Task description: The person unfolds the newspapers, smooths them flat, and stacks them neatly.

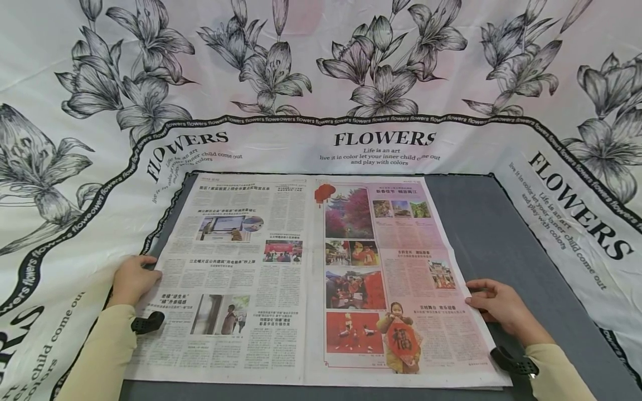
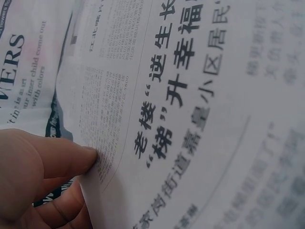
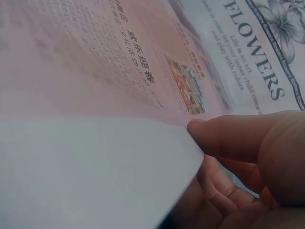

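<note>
A newspaper lies spread open, its left page mostly black text with photos and its right page pink with red pictures. At its left edge my left hand pinches the paper; the left wrist view has the thumb on top and curled fingers beneath the sheet. On the opposite side, my right hand grips the right edge between thumb and fingers. In the right wrist view, paper bulges up close to the camera, partly hiding the page beyond the right thumb.
Under the newspaper is a dark grey surface, visible to the right and along the front. White cloth printed with black flowers and lettering surrounds it at the back and both sides. Each wrist wears a black band.
</note>
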The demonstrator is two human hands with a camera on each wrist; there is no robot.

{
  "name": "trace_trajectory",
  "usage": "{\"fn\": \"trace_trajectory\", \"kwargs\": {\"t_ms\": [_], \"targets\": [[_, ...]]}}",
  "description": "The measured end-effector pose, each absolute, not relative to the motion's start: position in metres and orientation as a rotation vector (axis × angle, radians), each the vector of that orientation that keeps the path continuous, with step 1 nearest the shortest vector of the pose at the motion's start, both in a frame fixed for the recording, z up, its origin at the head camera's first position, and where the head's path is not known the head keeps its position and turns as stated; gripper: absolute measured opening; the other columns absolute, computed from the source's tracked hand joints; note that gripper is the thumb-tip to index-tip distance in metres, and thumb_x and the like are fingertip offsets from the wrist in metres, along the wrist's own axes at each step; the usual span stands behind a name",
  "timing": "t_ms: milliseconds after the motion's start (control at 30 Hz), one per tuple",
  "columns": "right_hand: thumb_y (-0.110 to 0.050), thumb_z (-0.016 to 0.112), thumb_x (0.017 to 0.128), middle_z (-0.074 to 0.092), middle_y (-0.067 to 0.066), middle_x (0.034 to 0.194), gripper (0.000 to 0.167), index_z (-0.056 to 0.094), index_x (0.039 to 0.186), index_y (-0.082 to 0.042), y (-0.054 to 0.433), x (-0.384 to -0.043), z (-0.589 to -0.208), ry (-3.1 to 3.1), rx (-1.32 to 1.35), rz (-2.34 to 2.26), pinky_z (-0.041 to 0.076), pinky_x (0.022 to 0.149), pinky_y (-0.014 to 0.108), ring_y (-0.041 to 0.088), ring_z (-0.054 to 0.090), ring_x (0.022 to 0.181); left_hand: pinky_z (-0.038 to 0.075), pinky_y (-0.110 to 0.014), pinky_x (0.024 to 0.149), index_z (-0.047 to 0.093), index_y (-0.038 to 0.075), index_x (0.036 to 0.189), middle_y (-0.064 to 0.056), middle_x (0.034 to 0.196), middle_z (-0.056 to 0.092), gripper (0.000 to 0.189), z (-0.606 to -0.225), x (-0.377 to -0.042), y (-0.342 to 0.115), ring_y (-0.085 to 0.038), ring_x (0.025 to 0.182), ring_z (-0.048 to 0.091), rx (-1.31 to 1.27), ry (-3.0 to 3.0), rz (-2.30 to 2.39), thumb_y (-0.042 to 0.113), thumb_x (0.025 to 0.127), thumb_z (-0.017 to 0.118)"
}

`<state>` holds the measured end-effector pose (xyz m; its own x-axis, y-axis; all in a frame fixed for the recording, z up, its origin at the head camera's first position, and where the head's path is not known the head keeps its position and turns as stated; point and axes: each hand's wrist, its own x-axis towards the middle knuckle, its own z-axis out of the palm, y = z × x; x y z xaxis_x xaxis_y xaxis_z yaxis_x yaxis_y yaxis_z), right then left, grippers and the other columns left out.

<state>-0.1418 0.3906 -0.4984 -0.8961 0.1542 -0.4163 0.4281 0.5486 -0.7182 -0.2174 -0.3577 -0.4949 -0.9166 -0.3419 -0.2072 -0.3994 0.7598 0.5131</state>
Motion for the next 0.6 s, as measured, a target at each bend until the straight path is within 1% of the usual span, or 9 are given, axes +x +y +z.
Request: {"fn": "trace_trajectory", "kwargs": {"t_ms": [200, 400, 533, 600], "targets": [[-0.011, 0.069, 0.095, 0.072, 0.013, 0.102, 0.061, 0.041, 0.144, 0.011, 0.393, -0.1422, -0.4985, 2.5, 0.495, -1.263, 0.057, 0.064, 0.034, 0.015, 0.068, 0.077, 0.045, -0.059, 0.095, 0.052, -0.013, 0.137, -0.04, 0.146, 0.041, 0.053, -0.495, -0.2174, -0.3583, -0.048, 0.112, 0.052, -0.587, 2.859, 0.859, 0.01, 0.09, 0.059], [-0.01, 0.068, 0.096, 0.072, 0.01, 0.099, 0.063, 0.038, 0.146, 0.012, 0.3955, -0.1418, -0.4988, 2.508, 0.491, -1.267, 0.059, 0.065, 0.033, 0.012, 0.068, 0.078, 0.046, -0.057, 0.089, 0.053, -0.012, 0.136, -0.04, 0.141, 0.046, 0.052, -0.4931, -0.2169, -0.3587, -0.046, 0.104, 0.055, -0.566, 2.873, 0.847, 0.011, 0.09, 0.059], [-0.011, 0.066, 0.097, 0.071, 0.018, 0.105, 0.068, 0.031, 0.15, 0.013, 0.3968, -0.1415, -0.4972, 2.498, 0.475, -1.287, 0.06, 0.067, 0.033, 0.011, 0.07, 0.08, 0.045, -0.059, 0.094, 0.052, -0.013, 0.136, -0.04, 0.142, 0.045, 0.052, -0.4929, -0.2154, -0.3593, -0.047, 0.107, 0.054, -0.553, 2.875, 0.846, 0.011, 0.091, 0.059], [-0.012, 0.065, 0.098, 0.07, 0.022, 0.109, 0.069, 0.028, 0.151, 0.013, 0.3976, -0.1411, -0.4955, 2.492, 0.465, -1.298, 0.061, 0.069, 0.033, 0.011, 0.07, 0.081, 0.046, -0.059, 0.093, 0.052, -0.014, 0.136, -0.04, 0.141, 0.047, 0.052, -0.4934, -0.214, -0.3596, -0.047, 0.108, 0.055, -0.547, 2.885, 0.835, 0.012, 0.091, 0.059]]}}
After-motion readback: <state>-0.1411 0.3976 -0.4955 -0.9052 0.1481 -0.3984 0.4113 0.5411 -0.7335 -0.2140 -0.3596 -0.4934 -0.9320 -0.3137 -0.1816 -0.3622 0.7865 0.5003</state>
